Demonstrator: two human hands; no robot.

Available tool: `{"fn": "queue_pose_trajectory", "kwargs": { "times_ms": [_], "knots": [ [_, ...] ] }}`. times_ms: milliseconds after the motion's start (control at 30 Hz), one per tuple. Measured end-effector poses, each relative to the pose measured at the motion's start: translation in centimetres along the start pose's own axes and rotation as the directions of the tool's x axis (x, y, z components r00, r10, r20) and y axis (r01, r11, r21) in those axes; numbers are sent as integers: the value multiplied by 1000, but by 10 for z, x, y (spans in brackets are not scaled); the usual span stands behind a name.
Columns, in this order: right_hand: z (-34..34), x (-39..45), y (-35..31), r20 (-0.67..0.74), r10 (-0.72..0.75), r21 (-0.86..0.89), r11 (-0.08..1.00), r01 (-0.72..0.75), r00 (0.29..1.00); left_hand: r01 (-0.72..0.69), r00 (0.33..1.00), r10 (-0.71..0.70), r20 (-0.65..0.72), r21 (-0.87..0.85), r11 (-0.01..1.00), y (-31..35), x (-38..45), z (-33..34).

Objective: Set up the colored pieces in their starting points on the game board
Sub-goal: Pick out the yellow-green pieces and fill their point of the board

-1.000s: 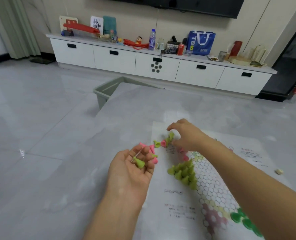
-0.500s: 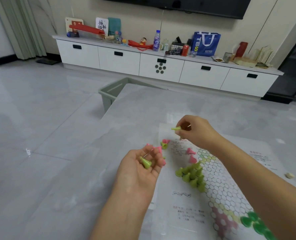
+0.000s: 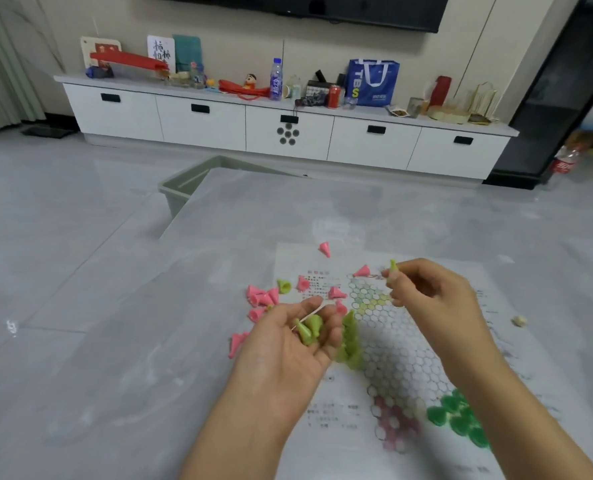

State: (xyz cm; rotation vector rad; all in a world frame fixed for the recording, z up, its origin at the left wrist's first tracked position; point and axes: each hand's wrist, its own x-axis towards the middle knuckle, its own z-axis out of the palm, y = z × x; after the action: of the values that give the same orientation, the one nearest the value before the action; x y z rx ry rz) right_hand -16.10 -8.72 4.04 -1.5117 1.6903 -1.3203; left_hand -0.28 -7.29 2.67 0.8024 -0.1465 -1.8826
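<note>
- Light-green piece (image 3: 392, 270): pinched upright at the tips of the right hand (image 3: 426, 292), raised above the far point of the game board (image 3: 402, 344).
- Left hand (image 3: 288, 348): palm up, fingers (image 3: 326, 327) loosely curled around a few light-green cones (image 3: 308, 329) and a thin pale stick.
- Light-green cluster (image 3: 352, 344): standing on the board's left point, just beside the left hand.
- Pink cones (image 3: 262, 296): scattered, lying on their sides across the tabletop (image 3: 115, 358) and the board's far-left corner; one stray light-green cone (image 3: 284, 285) among them.
- Dark-green pieces (image 3: 457, 415): grouped on the near right point.
- White cabinet (image 3: 288, 133): against the far wall, carrying bottles and a blue bag (image 3: 373, 83).
</note>
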Motion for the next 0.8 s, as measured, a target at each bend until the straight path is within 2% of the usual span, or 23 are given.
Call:
{"fn": "queue_pose_trajectory", "kwargs": {
  "times_ms": [167, 367, 667, 800],
  "knots": [
    [-5, 14, 31, -44, 70, -77, 994, -73, 997, -53, 996, 56, -63, 46, 998, 0, 7, -2],
    [11, 18, 41, 92, 29, -362, 932, 6, 995, -47, 996, 52, -67, 75, 996, -2, 9, -3],
    [15, 22, 46, 148, 44, -387, 922, 17, 988, -52, 995, 58, -79, 77, 996, 4, 7, -8],
    [20, 21, 54, 191, 19, -447, 892, 70, 981, -49, 995, 55, -80, 79, 996, 6, 5, -8]
  ]
}}
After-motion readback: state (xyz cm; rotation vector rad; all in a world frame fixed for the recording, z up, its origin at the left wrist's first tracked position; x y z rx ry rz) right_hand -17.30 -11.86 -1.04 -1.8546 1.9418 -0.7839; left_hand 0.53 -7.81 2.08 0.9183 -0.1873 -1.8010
